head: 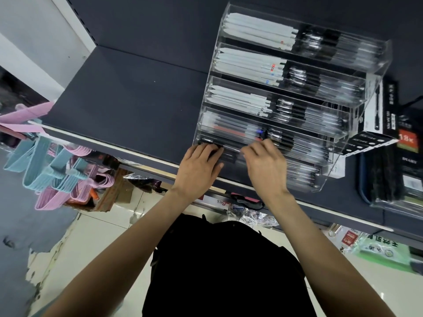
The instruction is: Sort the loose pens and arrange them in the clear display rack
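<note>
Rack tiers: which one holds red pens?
The fourth tier from the top, just above the hands; red barrels show there, while the three upper tiers hold white-and-black pens.

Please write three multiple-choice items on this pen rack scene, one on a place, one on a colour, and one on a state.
1. Where do both hands work?
A. At the top tier of the rack
B. At the lowest front tiers of the rack
C. On the boxes right of the rack

2. What colours are the hangers at the left?
A. Pink and light blue
B. Green and yellow
C. Black and white

3. What is the state of the top three tiers?
A. Empty
B. Lying toppled
C. Filled with pens

Answers:
1 B: the left hand and right hand reach the front bottom of the clear display rack.
2 A: the hangers are pink and light blue.
3 C: rows of pens lie in each upper tier.
</note>
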